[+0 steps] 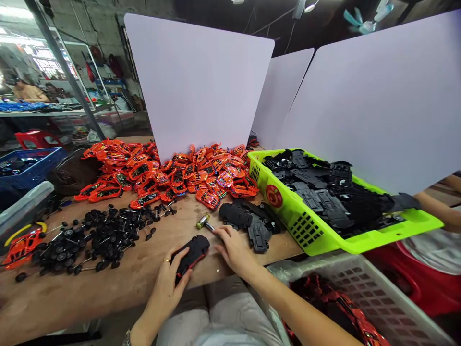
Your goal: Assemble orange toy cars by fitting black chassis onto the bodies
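My left hand [169, 276] is closed around a toy car [192, 252] that lies upside down at the table's front edge, its black underside up and a strip of red body showing low on its side. Just right of it, my right hand [234, 250] has its fingers at the handle of a small hammer [203, 221]. The hammer's yellowish head points away to the left on the tabletop; the fingers cover the handle's rear part. Beyond that hand lie a few black car bases [259, 233].
Wheel axles [104, 235] are heaped at left, orange car bodies [194, 173] at the back. A green basket [309, 242] of black bases stands at right, above a white crate [370, 293] with red car bodies. White panels [201, 86] rise behind. Another person's arm [439, 206] shows far right.
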{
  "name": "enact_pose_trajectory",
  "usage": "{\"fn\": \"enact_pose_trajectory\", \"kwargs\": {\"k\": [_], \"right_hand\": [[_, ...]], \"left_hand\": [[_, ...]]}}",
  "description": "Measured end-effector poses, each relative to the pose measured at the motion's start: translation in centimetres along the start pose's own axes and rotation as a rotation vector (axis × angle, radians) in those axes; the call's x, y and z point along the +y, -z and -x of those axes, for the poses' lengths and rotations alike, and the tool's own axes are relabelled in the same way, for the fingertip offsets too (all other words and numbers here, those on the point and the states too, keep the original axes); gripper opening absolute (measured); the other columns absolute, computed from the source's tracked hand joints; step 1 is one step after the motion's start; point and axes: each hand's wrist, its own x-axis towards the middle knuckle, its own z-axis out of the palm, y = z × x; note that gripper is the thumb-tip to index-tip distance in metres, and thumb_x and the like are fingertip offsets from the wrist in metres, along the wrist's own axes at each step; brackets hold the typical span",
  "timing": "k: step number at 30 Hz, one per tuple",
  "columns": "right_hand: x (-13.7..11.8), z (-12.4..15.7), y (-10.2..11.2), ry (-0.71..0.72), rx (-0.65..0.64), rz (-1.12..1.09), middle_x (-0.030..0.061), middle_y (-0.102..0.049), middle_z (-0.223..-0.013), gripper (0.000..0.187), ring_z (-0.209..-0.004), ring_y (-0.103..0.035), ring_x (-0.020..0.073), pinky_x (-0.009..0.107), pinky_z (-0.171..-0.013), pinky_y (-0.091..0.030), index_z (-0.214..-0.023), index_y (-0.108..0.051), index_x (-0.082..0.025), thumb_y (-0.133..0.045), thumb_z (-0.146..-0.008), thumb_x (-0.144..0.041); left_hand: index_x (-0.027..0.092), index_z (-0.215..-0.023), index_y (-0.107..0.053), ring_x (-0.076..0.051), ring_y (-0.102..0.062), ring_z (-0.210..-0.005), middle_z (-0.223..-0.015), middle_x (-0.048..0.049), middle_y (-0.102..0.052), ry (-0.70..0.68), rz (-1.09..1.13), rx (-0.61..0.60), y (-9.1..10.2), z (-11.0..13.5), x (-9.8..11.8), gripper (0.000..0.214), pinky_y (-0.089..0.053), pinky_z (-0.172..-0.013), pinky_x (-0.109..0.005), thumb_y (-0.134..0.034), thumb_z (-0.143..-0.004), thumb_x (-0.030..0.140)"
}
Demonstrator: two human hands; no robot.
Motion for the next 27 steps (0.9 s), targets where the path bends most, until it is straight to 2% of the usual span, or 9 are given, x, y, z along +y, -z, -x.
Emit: {"fn": "enact_pose_trajectory", "kwargs": {"k": [2, 6, 9, 11, 13, 15, 19, 24, 27], "right_hand": [[0.8, -0.1, 0.2, -0.102, -0.028, 0.162, 0.0133, -0.057, -0.115, 0.046, -0.106, -0.057, 0.0283, 0.042, -0.092, -0.048, -0.132, -0.052, -0.021, -0.058, -0.088, -0.008], [1.1, -0.9, 0.0, -0.139, -0.091, 0.271, 0.0143, -0.06, -0.108, 0.052, -0.097, -0.06, 0.0253, 0.035, -0.085, -0.05, -0.138, -0.049, -0.019, -0.043, -0.09, 0.001], [1.1, -0.7, 0.7, -0.126, -0.102, 0.098, 0.0131, -0.06, -0.112, 0.05, -0.096, -0.063, 0.0209, 0.032, -0.086, -0.05, -0.138, -0.049, -0.018, -0.037, -0.092, 0.0], [1.2, 0.1, 1.3, -0.037, -0.088, -0.069, 0.0112, -0.062, -0.115, 0.047, -0.104, -0.062, 0.0199, 0.031, -0.092, -0.049, -0.141, -0.047, -0.019, -0.038, -0.096, -0.007], [1.2, 1.1, 1.7, 0.039, -0.118, -0.157, 0.0096, -0.065, -0.109, 0.046, -0.102, -0.062, 0.0199, 0.031, -0.09, -0.05, -0.143, -0.046, -0.02, -0.041, -0.098, -0.014], [1.0, 2.1, 1.7, 0.067, -0.14, -0.179, 0.0084, -0.066, -0.1, 0.048, -0.09, -0.064, 0.0193, 0.03, -0.082, -0.052, -0.146, -0.044, -0.022, -0.041, -0.099, -0.017], [0.6, 3.1, 1.2, 0.057, 0.013, -0.258, 0.0109, -0.066, -0.103, 0.052, -0.092, -0.064, 0.0196, 0.031, -0.082, -0.052, -0.152, -0.035, -0.022, -0.035, -0.1, -0.019], [0.1, 3.3, 1.3, 0.009, -0.121, -0.259, 0.0098, -0.072, -0.09, 0.049, -0.078, -0.066, 0.0214, 0.031, -0.073, -0.054, -0.146, -0.046, -0.019, -0.039, -0.098, -0.021], [-0.1, 3.8, 1.7, 0.028, -0.019, -0.313, 0.0121, -0.072, -0.105, 0.05, -0.092, -0.068, 0.0223, 0.033, -0.082, -0.054, -0.148, -0.043, -0.019, -0.037, -0.099, -0.023]], "left_hand": [[0.026, -0.133, -0.051, -0.03, -0.049, -0.131, -0.145, -0.0133, -0.042, -0.008, -0.046, 0.011, -0.3, -0.1, -0.1, 0.04, -0.045, -0.105, -0.053, -0.051, -0.093, 0.028], [0.023, -0.129, -0.055, -0.03, -0.057, -0.119, -0.135, -0.015, -0.047, -0.004, -0.152, 0.082, -1.5, -0.3, -0.3, 0.038, -0.05, -0.096, -0.052, -0.054, -0.092, 0.032], [0.023, -0.128, -0.057, -0.03, -0.059, -0.115, -0.13, -0.0151, -0.05, -0.048, -0.192, 0.095, -1.9, -0.6, -0.7, 0.037, -0.053, -0.092, -0.05, -0.052, -0.093, 0.034], [0.023, -0.127, -0.059, -0.029, -0.059, -0.113, -0.13, -0.0151, -0.049, -0.08, -0.196, 0.086, -1.9, -0.8, -1.0, 0.036, -0.054, -0.09, -0.047, -0.053, -0.093, 0.034], [0.023, -0.125, -0.06, -0.028, -0.06, -0.111, -0.128, -0.015, -0.05, -0.1, -0.189, 0.082, -1.8, -1.0, -1.2, 0.035, -0.055, -0.089, -0.047, -0.054, -0.093, 0.034], [0.023, -0.124, -0.061, -0.028, -0.062, -0.108, -0.126, -0.0147, -0.052, -0.107, -0.179, 0.083, -1.6, -1.2, -1.2, 0.035, -0.056, -0.088, -0.046, -0.054, -0.092, 0.034], [0.023, -0.122, -0.063, -0.028, -0.063, -0.106, -0.124, -0.0146, -0.054, -0.117, -0.171, 0.093, -1.5, -1.4, -1.1, 0.034, -0.056, -0.087, -0.046, -0.055, -0.091, 0.035], [0.022, -0.119, -0.065, -0.028, -0.064, -0.103, -0.123, -0.0148, -0.055, -0.131, -0.178, 0.107, -1.6, -1.4, -1.2, 0.033, -0.057, -0.084, -0.045, -0.056, -0.09, 0.035], [0.022, -0.12, -0.065, -0.028, -0.063, -0.105, -0.123, -0.0146, -0.056, -0.131, -0.172, 0.107, -1.7, -1.4, -1.3, 0.033, -0.057, -0.085, -0.045, -0.055, -0.09, 0.035]]}}
